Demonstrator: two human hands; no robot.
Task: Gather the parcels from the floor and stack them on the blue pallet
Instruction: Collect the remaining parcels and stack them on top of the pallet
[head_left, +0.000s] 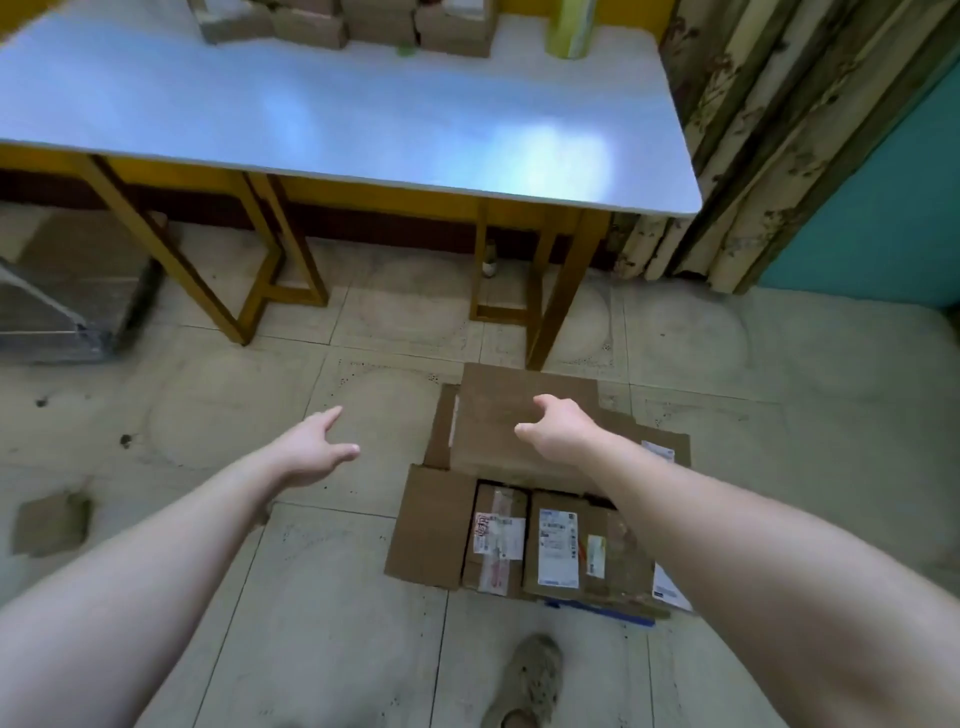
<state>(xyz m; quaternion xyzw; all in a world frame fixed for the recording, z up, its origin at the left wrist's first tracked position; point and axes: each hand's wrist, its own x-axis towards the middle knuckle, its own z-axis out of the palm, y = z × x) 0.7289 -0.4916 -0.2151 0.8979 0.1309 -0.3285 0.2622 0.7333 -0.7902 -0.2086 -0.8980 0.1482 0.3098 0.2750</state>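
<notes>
An open cardboard carton (431, 525) lies on the tiled floor with its flaps spread. Inside it sit two labelled brown parcels (496, 540) (563, 551) side by side. A thin blue edge (602, 610) shows under the carton's near side. My left hand (317, 447) reaches forward over bare floor left of the carton, fingers straight, holding nothing. My right hand (558, 426) hovers over the carton's far flap (498, 410), fingers loosely spread and empty. My right forearm hides part of the carton's right side.
A blue-topped table (332, 119) on yellow legs stands ahead, with several cardboard boxes (311, 23) and a yellow-green roll (569, 26) at its back. A cardboard scrap (52, 522) lies at left, a wrapped bundle (62, 291) farther left. My shoe (530, 680) is below.
</notes>
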